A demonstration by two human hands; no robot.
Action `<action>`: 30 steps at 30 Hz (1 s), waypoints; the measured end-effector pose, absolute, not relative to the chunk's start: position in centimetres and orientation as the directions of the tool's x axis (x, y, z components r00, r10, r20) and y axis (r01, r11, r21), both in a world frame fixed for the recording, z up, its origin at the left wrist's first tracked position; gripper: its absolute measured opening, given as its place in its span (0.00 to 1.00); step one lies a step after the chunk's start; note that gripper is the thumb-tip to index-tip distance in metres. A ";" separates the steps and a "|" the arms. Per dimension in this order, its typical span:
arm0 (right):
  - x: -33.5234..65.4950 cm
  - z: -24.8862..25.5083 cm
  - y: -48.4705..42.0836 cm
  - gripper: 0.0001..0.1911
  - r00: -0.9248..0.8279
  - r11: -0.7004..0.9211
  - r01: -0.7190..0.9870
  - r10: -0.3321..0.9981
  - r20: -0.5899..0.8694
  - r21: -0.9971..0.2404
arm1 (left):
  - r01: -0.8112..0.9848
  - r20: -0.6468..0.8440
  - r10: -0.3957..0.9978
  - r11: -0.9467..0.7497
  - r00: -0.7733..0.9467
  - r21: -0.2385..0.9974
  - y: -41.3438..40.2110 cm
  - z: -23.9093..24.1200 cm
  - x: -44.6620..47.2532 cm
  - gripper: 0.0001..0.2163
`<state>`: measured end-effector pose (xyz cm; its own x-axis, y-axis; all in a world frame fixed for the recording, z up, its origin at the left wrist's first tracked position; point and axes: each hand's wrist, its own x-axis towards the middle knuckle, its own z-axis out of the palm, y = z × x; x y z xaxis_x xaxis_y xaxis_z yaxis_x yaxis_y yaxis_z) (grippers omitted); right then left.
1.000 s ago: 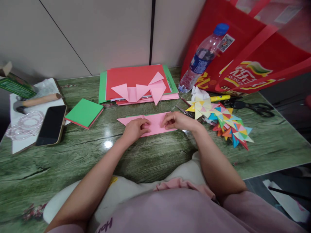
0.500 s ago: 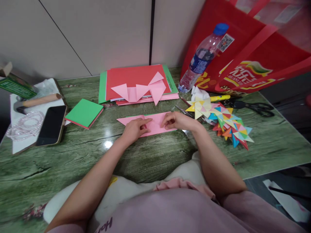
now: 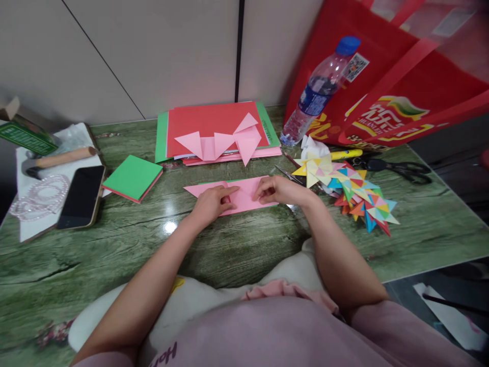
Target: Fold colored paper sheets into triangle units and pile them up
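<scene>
A folded sheet of pink paper (image 3: pixel 244 198) lies on the table in front of me, its left end drawn to a point. A thin green edge shows behind it. My left hand (image 3: pixel 211 205) rests on the paper's left part, index finger stretched out and thumb apart from it. On the right part, my right hand (image 3: pixel 280 191) has its thumb and fingers pinched together at the paper; the fingertips partly hide what they grip. Just beyond are pink folded paper pieces (image 3: pixel 247 140), lying on a stack of coloured paper (image 3: pixel 214 116).
To the left are green square papers (image 3: pixel 133 177), a phone (image 3: pixel 81 198), a bead string (image 3: pixel 42 199) and a wooden-handled tool (image 3: pixel 64 157). On the right stand a bottle (image 3: pixel 315 97) and red bag (image 3: pixel 401 86), near scissors (image 3: pixel 405 169) and a multicoloured folded-paper chain (image 3: pixel 359 196).
</scene>
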<state>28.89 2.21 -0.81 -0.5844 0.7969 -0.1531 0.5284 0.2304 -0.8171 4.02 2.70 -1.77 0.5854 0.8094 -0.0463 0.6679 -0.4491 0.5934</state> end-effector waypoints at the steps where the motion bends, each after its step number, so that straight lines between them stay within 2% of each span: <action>1: 28.9 -0.8 2.2 0.09 -0.583 0.226 0.528 0.798 -0.155 -0.818 | 0.668 -0.047 0.809 -0.450 0.586 0.592 2.7 -1.8 4.0 0.22; 5: 28.9 -0.8 2.2 0.09 -0.581 0.224 0.532 0.798 -0.160 -0.816 | 0.678 -0.058 0.795 -0.474 0.604 0.561 2.6 -1.5 4.2 0.22; 12: 29.0 -1.1 2.3 0.11 -0.584 0.245 0.537 0.798 -0.146 -0.807 | 0.747 -0.174 0.756 -0.531 0.630 0.400 2.0 0.1 4.8 0.16; 24: 29.0 -0.9 2.3 0.10 -0.603 0.276 0.545 0.785 -0.141 -0.792 | 0.766 -0.213 0.746 -0.554 0.630 0.326 1.9 0.3 5.0 0.13; 30: 28.4 -0.5 2.0 0.10 -0.576 0.317 0.627 0.803 -0.150 -0.712 | 0.814 -0.297 0.758 -0.546 0.581 0.201 1.4 1.8 5.7 0.14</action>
